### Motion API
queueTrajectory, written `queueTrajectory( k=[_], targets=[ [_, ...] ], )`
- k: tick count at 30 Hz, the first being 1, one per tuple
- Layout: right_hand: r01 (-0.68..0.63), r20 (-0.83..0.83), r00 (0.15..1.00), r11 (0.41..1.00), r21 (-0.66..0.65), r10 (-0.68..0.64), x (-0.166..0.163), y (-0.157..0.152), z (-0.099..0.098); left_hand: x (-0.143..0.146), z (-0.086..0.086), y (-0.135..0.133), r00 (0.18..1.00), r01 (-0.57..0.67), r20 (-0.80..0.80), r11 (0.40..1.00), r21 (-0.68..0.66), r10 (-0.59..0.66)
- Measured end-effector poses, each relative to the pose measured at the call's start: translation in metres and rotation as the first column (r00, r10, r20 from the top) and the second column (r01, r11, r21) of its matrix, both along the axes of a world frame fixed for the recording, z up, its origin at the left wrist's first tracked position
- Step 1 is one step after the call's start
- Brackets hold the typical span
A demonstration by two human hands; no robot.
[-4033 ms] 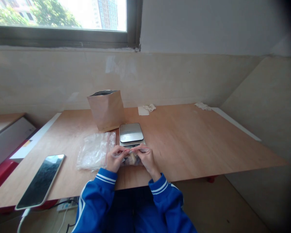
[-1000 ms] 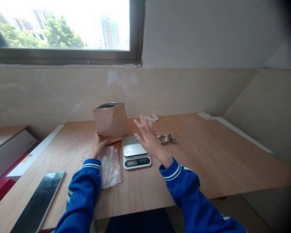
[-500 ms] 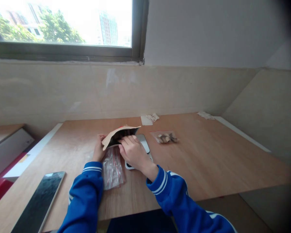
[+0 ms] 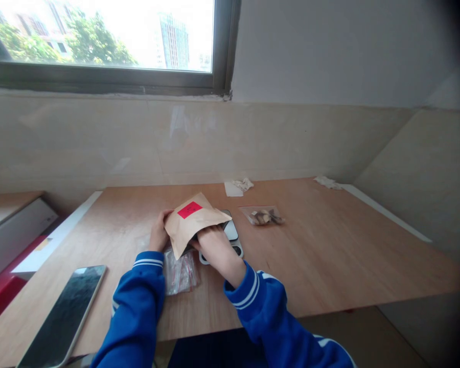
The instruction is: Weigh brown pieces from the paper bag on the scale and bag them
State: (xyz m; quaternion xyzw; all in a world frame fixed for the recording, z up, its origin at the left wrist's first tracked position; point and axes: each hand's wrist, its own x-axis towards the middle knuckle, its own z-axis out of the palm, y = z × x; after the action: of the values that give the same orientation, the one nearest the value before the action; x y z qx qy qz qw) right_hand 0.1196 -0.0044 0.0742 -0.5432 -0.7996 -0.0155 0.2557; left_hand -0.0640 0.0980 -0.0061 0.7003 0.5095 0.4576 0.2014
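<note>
A brown kraft paper bag (image 4: 193,220) with a red label is tilted, its mouth facing me. My left hand (image 4: 160,231) grips the bag's left side, fingers wrapped behind it. My right hand (image 4: 213,244) reaches into the mouth; its fingers are hidden inside, so what they touch does not show. Beneath the bag lie clear zip bags (image 4: 180,273) with red seal lines. A small white device (image 4: 234,240), looking like a pocket scale, sits partly covered behind my right hand. To its right rests a clear zip bag with brownish pieces (image 4: 266,217) in it.
A large dark-screened phone or tablet (image 4: 63,319) lies at the table's left. White paper (image 4: 233,189) and a crumpled tissue (image 4: 244,184) lie by the wall, another tissue (image 4: 327,182) at the back right. The wooden table (image 4: 329,255) ends near my body.
My right hand has gone deeper into the paper bag. The bag has tipped toward me, so its red-labelled face now shows. The view has shifted slightly.
</note>
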Motion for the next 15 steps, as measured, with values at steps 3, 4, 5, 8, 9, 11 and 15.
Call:
queueTrajectory(
  k=[3, 4, 5, 8, 9, 11, 15],
  targets=[
    [-0.031, -0.078, 0.997, 0.999, -0.018, 0.029, -0.008, 0.006, -0.005, 0.0, 0.0, -0.001, 1.0, -0.012, -0.003, 1.0, -0.003, 0.012],
    [-0.037, -0.098, 0.995, 0.999, -0.027, 0.034, -0.01, 0.008, -0.005, 0.0, 0.0, -0.001, 1.0, -0.016, -0.002, 1.0, -0.01, 0.016],
    [-0.044, -0.118, 0.992, 0.999, -0.03, 0.04, -0.013, 0.01, -0.006, 0.0, 0.0, -0.001, 1.0, -0.02, -0.002, 1.0, -0.016, 0.02],
    [-0.068, -0.202, 0.977, 0.998, 0.018, 0.07, -0.018, 0.011, -0.004, -0.001, -0.001, 0.0, 1.0, -0.026, -0.003, 1.0, -0.018, 0.026],
    [-0.078, -0.234, 0.968, 0.996, 0.047, 0.087, -0.019, 0.012, -0.003, -0.001, -0.001, 0.001, 1.0, -0.025, -0.003, 1.0, -0.013, 0.025],
    [-0.111, -0.286, 0.949, 0.989, 0.098, 0.134, -0.02, 0.012, -0.002, -0.001, -0.002, 0.001, 1.0, -0.023, -0.005, 1.0, -0.008, 0.022],
    [-0.164, -0.348, 0.916, 0.978, 0.129, 0.199, -0.019, 0.013, -0.009, -0.002, -0.003, 0.001, 0.999, -0.034, -0.003, 0.999, -0.008, 0.034]
  ],
)
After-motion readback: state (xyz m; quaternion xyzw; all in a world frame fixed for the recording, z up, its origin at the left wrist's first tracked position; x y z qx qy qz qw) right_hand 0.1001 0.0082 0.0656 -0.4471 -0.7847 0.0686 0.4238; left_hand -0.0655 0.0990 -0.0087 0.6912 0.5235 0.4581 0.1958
